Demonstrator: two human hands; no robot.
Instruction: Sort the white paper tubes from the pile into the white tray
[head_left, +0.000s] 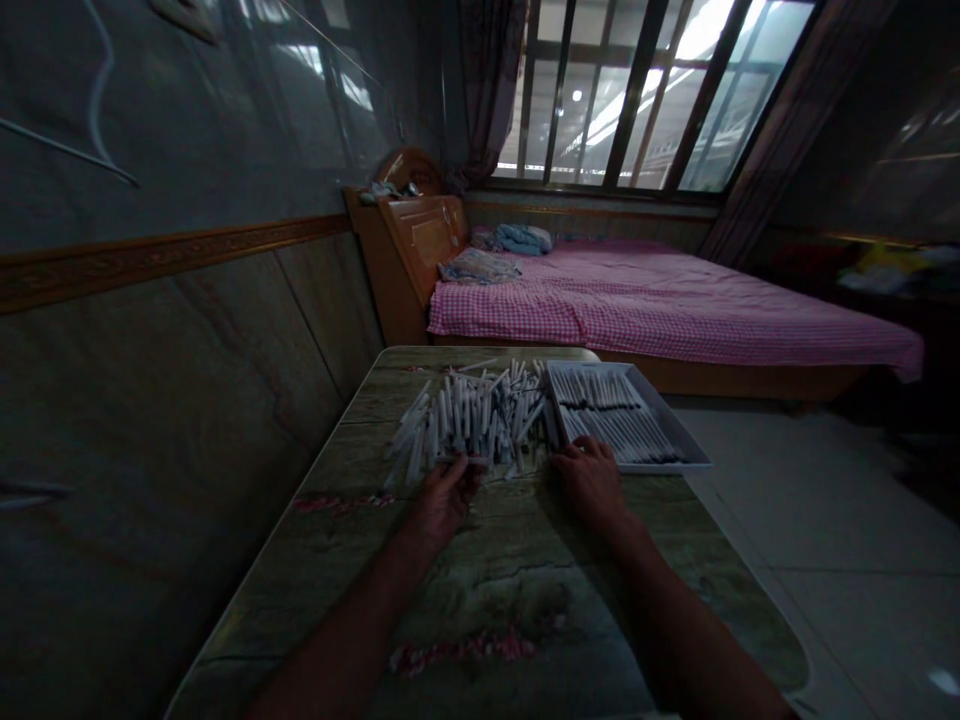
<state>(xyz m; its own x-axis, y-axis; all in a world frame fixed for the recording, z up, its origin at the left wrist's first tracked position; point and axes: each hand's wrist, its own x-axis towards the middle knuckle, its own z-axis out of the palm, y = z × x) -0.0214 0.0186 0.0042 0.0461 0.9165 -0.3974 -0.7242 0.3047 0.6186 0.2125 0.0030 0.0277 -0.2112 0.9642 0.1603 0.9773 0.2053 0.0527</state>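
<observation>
- One table (pixel 510 575) stands nearest me, its green top patterned with pink patches.
- Two bare hands work over it, forearms reaching in from the near edge. The left hand (pixel 442 503) is nearly closed, thumb and fingers pinching one pale strip (pixel 476 461) at the pile's near side.
- The right hand (pixel 591 482) has its fingers bent at the tray's near left corner; I can't tell whether it grips anything.
- One loose pile of slim white sticks (pixel 480 412) lies toward the far edge, left of the tray, too many and too tangled to count.
- One white tray (pixel 661 415) sits at the far right corner, jutting past the right edge. It holds two rows of similar sticks, packed too tightly for me to count.
- Beyond the far edge is one bed (pixel 637 290) with a pink checked sheet and one wooden headboard (pixel 420 240).
- Behind it, two curtains (pixel 799 140) flank one window (pixel 592 110).
</observation>
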